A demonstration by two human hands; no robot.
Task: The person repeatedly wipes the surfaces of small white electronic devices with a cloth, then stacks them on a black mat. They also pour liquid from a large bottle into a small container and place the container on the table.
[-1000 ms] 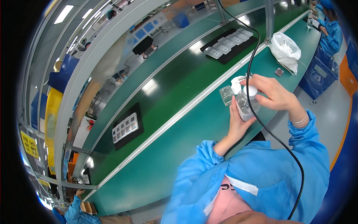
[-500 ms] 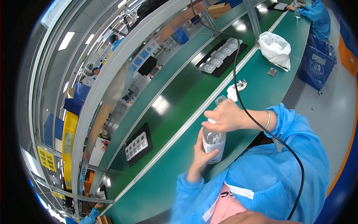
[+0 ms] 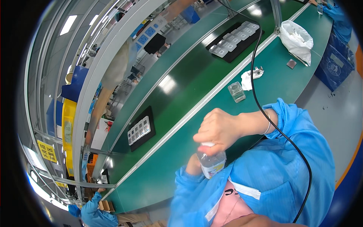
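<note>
A clear plastic bottle (image 3: 213,165) with a label is held upright, slightly tilted, close to my chest. My right hand (image 3: 218,130) is closed over its white cap (image 3: 207,144) from above. Around the bottle's left side sits my left hand (image 3: 193,165), its fingers mostly hidden behind the bottle. Beyond my right hand, a small clear square container (image 3: 236,92) rests on the green worktable (image 3: 172,162). Beside it lie a crumpled white cloth (image 3: 246,81) and a small metal part (image 3: 258,72).
A black cable (image 3: 254,89) hangs across the view. White bag (image 3: 297,39), grey square piece (image 3: 291,63) on the table. Black trays on the green belt carry clear boxes (image 3: 235,38) and a pale panel (image 3: 139,131). Blue bin (image 3: 334,66) at right. Co-workers sit at both ends.
Both hands have brought the bottle down and nearer my chest. My right hand has come away from the clear container, which shows more fully. The view has shifted.
</note>
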